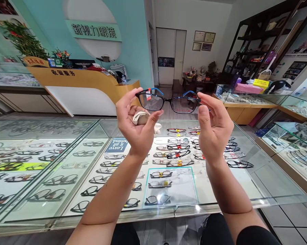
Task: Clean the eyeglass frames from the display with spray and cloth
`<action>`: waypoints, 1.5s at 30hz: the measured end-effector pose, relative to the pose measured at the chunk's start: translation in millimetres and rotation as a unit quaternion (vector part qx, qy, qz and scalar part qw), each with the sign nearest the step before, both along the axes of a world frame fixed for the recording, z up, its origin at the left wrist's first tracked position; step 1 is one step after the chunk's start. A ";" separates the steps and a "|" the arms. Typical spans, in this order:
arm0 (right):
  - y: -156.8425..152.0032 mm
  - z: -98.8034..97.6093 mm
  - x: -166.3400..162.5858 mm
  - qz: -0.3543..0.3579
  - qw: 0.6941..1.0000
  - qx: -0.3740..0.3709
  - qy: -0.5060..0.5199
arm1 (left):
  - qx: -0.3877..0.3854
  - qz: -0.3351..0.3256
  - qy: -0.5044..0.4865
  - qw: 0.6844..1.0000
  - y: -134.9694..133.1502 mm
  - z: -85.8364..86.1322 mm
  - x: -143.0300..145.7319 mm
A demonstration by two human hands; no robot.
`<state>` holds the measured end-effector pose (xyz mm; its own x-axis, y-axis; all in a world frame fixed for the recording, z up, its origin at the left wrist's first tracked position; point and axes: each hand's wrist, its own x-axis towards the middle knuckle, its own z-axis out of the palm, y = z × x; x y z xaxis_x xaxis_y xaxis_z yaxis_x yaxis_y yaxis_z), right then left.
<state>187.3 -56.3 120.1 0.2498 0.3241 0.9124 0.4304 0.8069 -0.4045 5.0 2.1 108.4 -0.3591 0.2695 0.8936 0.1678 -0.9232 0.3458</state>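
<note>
A pair of black-framed eyeglasses [167,100] with blue temple tips is held up above the glass counter, lenses upright. My left hand [136,124] grips the frame's left end between fingers and thumb. Tucked in that same palm is a bunched pale cloth [141,117]. On the other side, my right hand [214,122] pinches the right end near the hinge, its thumb just below. A red and white tag hangs behind the left lens, and small red print shows on the right lens.
Below my arms stands a glass display case [175,211] holding rows of eyeglasses [160,174]. More glass cases [293,149] stand to the right. A wood-and-white reception counter [84,92] is at the back left. Dark shelves [252,41] rise at the far right.
</note>
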 end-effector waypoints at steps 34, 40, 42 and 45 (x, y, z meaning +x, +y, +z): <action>9.9 -1.6 3.0 0.182 0.977 -0.090 0.063 | -0.086 -0.087 0.056 0.991 -0.8 -4.6 3.6; 13.9 -2.1 6.8 0.169 0.974 -0.118 0.098 | -0.085 -0.111 0.045 0.989 -2.2 -4.1 1.8; 15.1 -2.6 7.9 0.170 0.973 -0.123 0.096 | -0.086 -0.121 0.049 0.988 -0.8 -4.4 0.1; 15.5 -2.8 9.0 0.168 0.973 -0.132 0.087 | -0.094 -0.128 0.053 0.986 1.2 -3.7 -2.2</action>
<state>196.3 -40.8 117.3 0.2328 0.6314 0.7397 0.0661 0.7486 -0.6598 2.8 3.3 104.7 -0.1647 0.5027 0.8486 -0.0175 -0.8617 0.5071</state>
